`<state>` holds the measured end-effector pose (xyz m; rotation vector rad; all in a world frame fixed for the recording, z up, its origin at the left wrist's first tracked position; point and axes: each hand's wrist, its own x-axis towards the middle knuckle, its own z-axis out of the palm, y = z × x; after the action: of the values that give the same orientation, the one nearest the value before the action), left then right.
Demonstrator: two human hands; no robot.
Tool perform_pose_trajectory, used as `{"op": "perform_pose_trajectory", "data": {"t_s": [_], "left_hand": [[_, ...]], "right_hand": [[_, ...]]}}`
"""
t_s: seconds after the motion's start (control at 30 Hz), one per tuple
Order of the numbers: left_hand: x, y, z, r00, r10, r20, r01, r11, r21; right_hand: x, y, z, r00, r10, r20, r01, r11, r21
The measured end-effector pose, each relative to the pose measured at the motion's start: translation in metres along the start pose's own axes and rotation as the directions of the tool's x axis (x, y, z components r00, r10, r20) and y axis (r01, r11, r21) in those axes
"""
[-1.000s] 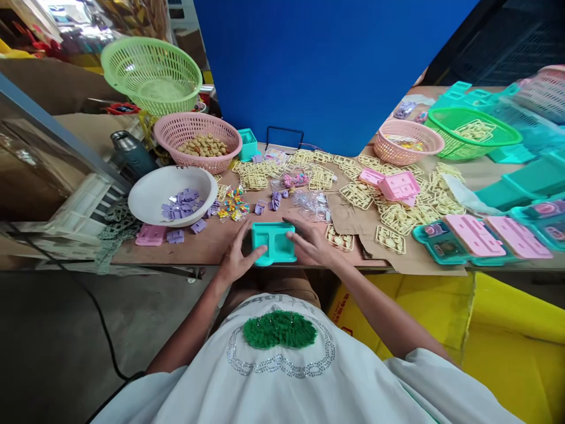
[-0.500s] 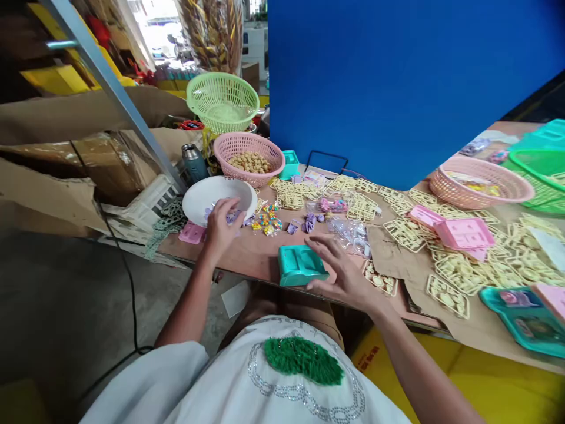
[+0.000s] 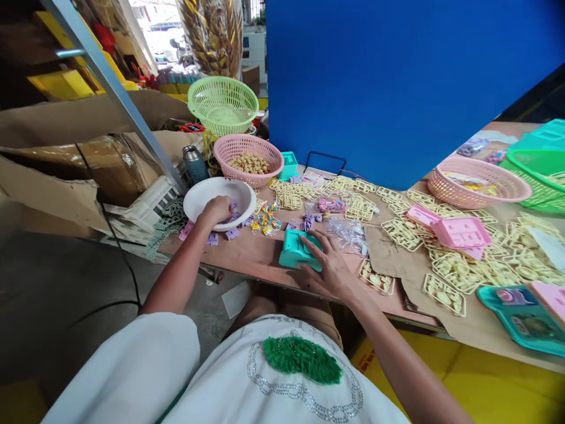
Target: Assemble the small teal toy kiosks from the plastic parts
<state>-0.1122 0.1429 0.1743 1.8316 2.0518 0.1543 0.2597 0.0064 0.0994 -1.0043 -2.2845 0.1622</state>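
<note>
My left hand (image 3: 217,210) is down inside a white bowl (image 3: 194,197), its fingers curled among small purple plastic pieces (image 3: 233,213). Its fingertips are hidden, so I cannot see exactly what they pinch. My right hand (image 3: 326,259) grips a teal plastic box (image 3: 293,254) with moulded recesses near the table's front edge. Its fingers lie over the box's top and the thumb is at the near side. A few purple clips (image 3: 232,234) lie in front of the bowl. Colourful small pieces (image 3: 267,221) are heaped between bowl and box.
Behind the bowl stand a pink basket (image 3: 220,154) of beige pieces, a green basket (image 3: 194,101) and a flask (image 3: 194,165). Cream part frames (image 3: 463,271) cover the right side, with pink trays (image 3: 468,232) among them. A large blue panel (image 3: 375,88) rises behind the table.
My left hand has gone from above the bowl's near rim down into it. My right hand has closed over the teal box, which has shifted slightly away from the table edge.
</note>
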Motion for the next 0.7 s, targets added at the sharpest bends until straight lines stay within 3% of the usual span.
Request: {"op": "perform_pose_trajectory", "data": {"t_s": [0.2, 0.4, 0.57, 0.7], "left_hand": [[-0.007, -0.015, -0.006, 0.986, 0.015, -0.164, -0.072, 0.935, -0.348], [-0.024, -0.014, -0.009, 0.959, -0.019, -0.283, -0.195, 0.679, -0.708], [-0.056, 0.018, -0.005, 0.948, 0.001, -0.319, -0.286, 0.448, -0.847], [-0.094, 0.067, 0.017, 0.966, 0.117, -0.228, -0.242, 0.124, -0.962]], "right_hand": [[-0.002, 0.009, 0.005, 0.999, -0.023, -0.049, 0.022, 1.0, -0.02], [0.001, 0.012, 0.003, 0.997, -0.061, -0.052, 0.057, 0.996, -0.074], [0.014, -0.007, -0.015, 0.984, -0.038, -0.173, 0.038, 0.999, -0.003], [0.041, -0.038, -0.035, 0.944, 0.041, -0.329, 0.024, 0.981, 0.19]]}}
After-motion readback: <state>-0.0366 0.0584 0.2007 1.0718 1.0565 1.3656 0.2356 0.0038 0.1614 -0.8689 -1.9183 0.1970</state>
